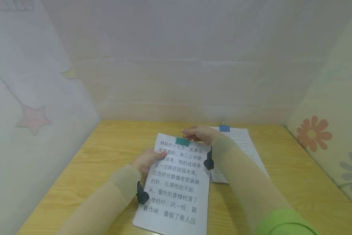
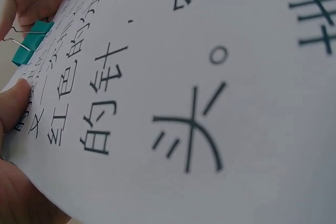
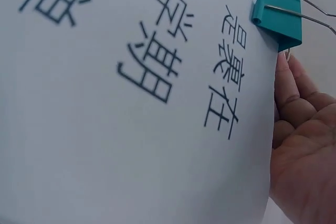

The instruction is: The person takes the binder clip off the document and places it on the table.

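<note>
A sheaf of printed paper point(image 1: 176, 182) is tilted up toward me, its front page covered in large Chinese characters. A teal binder clip point(image 1: 182, 141) is clamped on its top edge, with wire handles sticking out. My left hand point(image 1: 148, 159) grips the sheaf's left edge, thumb point(image 2: 14, 103) on the front page and the other fingers partly hidden behind. At the top edge, my right hand point(image 1: 201, 133) pinches at the clip's wire handles with curled fingers point(image 3: 294, 85). The right thumb's contact is hidden in the right wrist view, where the clip point(image 3: 281, 11) also shows.
A second paper stack point(image 1: 246, 143) with smaller print lies on the wooden table point(image 1: 99, 163) to the right, partly under my right forearm. A blue binder clip point(image 1: 224, 128) holds its top edge. Pale walls point(image 1: 176, 81) stand behind and at both sides.
</note>
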`<state>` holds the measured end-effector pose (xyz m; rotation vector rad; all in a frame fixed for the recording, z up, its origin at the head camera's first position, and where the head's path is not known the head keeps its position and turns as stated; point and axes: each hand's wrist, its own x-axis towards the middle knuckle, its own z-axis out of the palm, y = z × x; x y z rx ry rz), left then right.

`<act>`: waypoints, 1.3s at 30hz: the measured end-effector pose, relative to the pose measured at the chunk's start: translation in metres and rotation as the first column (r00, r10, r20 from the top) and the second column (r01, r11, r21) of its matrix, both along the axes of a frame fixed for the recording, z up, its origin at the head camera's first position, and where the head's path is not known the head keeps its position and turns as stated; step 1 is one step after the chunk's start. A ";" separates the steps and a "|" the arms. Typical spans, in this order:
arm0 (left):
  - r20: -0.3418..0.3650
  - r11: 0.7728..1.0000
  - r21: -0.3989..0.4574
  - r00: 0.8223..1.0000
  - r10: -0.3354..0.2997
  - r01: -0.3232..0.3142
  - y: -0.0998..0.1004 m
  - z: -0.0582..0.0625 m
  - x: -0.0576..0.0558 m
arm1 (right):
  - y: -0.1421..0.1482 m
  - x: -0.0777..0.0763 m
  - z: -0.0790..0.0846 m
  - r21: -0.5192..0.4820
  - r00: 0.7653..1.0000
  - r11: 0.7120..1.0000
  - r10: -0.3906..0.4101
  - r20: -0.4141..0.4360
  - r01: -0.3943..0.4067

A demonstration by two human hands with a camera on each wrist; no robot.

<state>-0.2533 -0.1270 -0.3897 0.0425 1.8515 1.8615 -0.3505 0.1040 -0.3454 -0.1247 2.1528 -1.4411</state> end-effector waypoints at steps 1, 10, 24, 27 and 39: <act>0.002 1.000 0.007 1.000 -0.001 0.001 0.000 -0.001 -0.001 | 0.000 -0.001 -0.001 -0.021 1.000 1.000 0.004 0.007 -0.003; 0.005 1.000 0.009 1.000 0.007 -0.007 -0.001 -0.016 -0.009 | 0.002 -0.002 -0.004 -0.163 0.997 0.986 0.024 0.071 -0.012; 0.008 1.000 0.018 1.000 0.008 -0.008 -0.003 -0.017 -0.007 | -0.004 -0.001 -0.010 -0.176 0.998 0.984 -0.035 -0.045 0.026; 0.011 1.000 0.011 1.000 0.016 -0.016 -0.004 -0.017 -0.007 | -0.004 -0.002 -0.011 -0.181 0.997 0.983 -0.046 -0.054 0.036; 0.022 1.000 0.000 1.000 0.009 -0.009 -0.007 -0.008 0.001 | 0.002 -0.002 -0.011 -0.182 0.996 0.982 -0.069 -0.058 0.058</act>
